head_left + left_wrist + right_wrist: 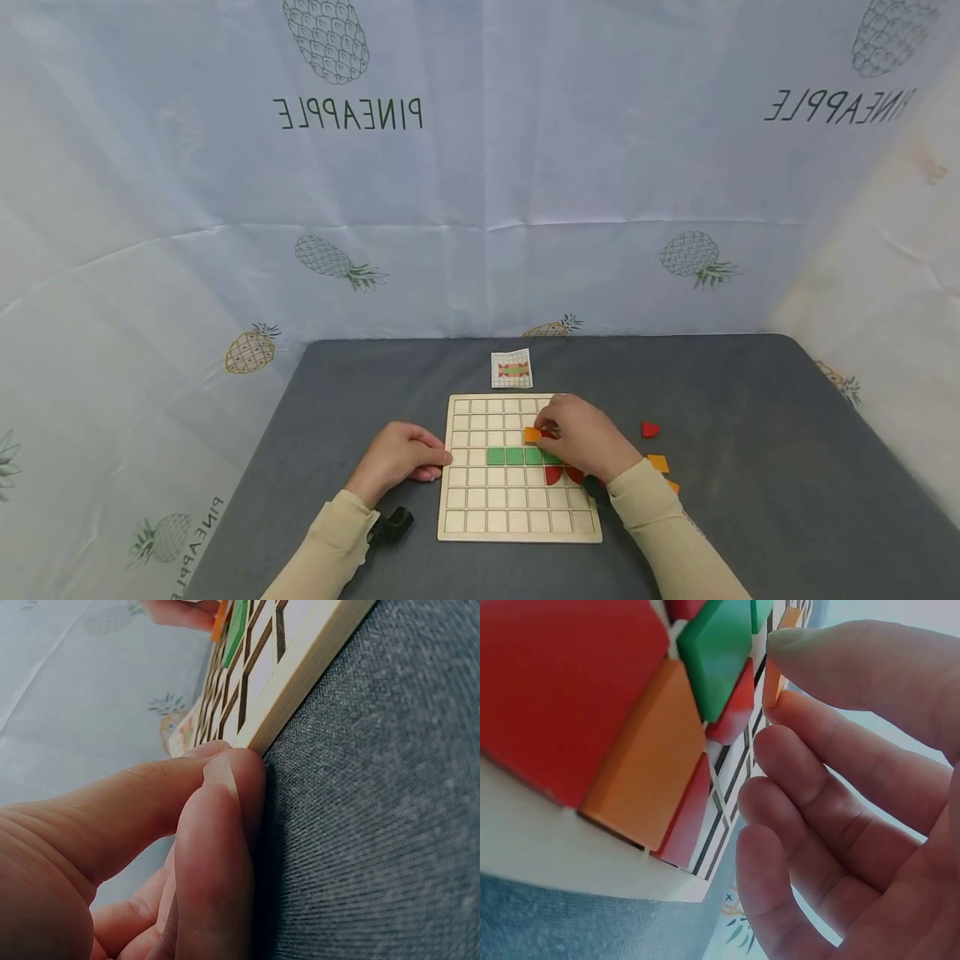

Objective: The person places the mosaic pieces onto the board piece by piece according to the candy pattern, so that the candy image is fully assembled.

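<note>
A pale wooden grid board [495, 500] lies flat on the dark table. My left hand [401, 454] holds the board's left edge between thumb and fingers; the pinch itself partly hides the rim in the left wrist view. Over the upper middle cells, my right hand [585, 435] pinches an orange square tile [532, 435] between thumb and index finger. Below it runs a row of green square tiles [514, 456]. Red rounded tiles [553, 475] sit beneath that row, at the right. The right wrist view shows another orange tile [641, 765] among red ones; my right hand covers this part in the head view.
Behind the board lies a small pattern card [512, 369] with a red, orange and green design. Right of the board are a loose red tile [649, 429] and loose orange tiles [657, 463], partly behind the right sleeve. A pineapple-print curtain [480, 275] hangs behind the table.
</note>
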`<state>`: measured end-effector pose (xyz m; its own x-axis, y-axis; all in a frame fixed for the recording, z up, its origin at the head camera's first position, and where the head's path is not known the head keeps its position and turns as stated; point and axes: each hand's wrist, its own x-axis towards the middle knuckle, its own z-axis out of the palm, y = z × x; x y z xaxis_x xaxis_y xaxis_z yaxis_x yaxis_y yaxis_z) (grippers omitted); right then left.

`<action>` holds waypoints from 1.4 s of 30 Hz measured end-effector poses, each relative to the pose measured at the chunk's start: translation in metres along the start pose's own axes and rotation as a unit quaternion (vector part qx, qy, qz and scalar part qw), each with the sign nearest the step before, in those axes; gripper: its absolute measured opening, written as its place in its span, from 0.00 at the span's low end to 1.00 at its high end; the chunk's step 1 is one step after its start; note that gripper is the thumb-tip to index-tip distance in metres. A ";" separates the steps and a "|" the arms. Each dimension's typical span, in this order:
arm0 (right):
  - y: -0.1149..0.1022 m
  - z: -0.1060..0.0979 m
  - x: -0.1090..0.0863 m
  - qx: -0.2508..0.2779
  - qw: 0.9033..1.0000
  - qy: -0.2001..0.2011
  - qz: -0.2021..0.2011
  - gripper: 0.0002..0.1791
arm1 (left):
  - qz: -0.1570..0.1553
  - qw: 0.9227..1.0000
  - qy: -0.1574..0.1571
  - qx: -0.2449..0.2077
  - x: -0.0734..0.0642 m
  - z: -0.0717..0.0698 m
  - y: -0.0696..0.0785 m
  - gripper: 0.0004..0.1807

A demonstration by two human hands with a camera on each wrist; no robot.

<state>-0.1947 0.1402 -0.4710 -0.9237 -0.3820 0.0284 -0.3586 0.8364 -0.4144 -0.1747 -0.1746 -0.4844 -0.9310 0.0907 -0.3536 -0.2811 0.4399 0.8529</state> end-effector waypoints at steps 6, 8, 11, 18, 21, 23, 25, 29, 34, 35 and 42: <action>0.000 0.001 -0.002 -0.004 1.000 0.004 0.000 0.06 | 0.003 1.000 -0.004 -0.002 0.000 0.002 0.001 0.12; 0.000 0.000 -0.004 0.001 1.000 0.003 0.001 0.04 | 0.003 1.000 -0.005 -0.002 -0.001 0.002 0.001 0.12; 0.000 0.000 -0.005 0.007 1.000 0.003 0.001 0.03 | 0.002 1.000 -0.007 -0.002 -0.001 0.003 0.002 0.12; 0.001 -0.001 -0.009 0.003 1.000 0.006 -0.005 0.04 | 0.007 1.000 -0.011 0.000 -0.001 0.006 0.004 0.11; 0.003 -0.005 -0.011 0.014 1.000 0.012 -0.010 0.04 | 0.007 1.000 -0.010 0.002 -0.001 0.005 0.003 0.11; 0.006 -0.010 -0.014 0.023 1.000 0.016 -0.007 0.04 | 0.005 1.000 -0.010 0.003 -0.001 0.005 0.003 0.12; 0.010 -0.016 -0.019 0.034 0.999 0.020 0.001 0.06 | 0.004 1.000 -0.009 0.005 -0.002 0.005 0.002 0.12; 0.025 -0.027 -0.035 0.026 0.999 0.019 0.014 0.06 | 0.002 1.000 -0.008 0.005 -0.002 0.005 0.002 0.13; 0.050 -0.040 -0.064 0.008 0.999 0.010 0.031 0.05 | 0.000 1.000 -0.001 0.004 -0.002 0.004 0.001 0.13; 0.055 -0.043 -0.070 0.005 0.999 0.010 0.034 0.05 | -0.001 1.000 0.001 0.004 -0.002 0.003 0.002 0.13; 0.084 -0.060 -0.110 -0.010 0.999 0.012 0.041 0.06 | -0.007 1.000 0.009 0.007 -0.002 0.002 0.002 0.12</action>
<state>-0.1316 0.2762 -0.4541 -0.9529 -0.3028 0.0177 -0.2847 0.8725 -0.3971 -0.1732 -0.1720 -0.4833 -0.9311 0.0695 -0.3581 -0.2902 0.4537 0.8426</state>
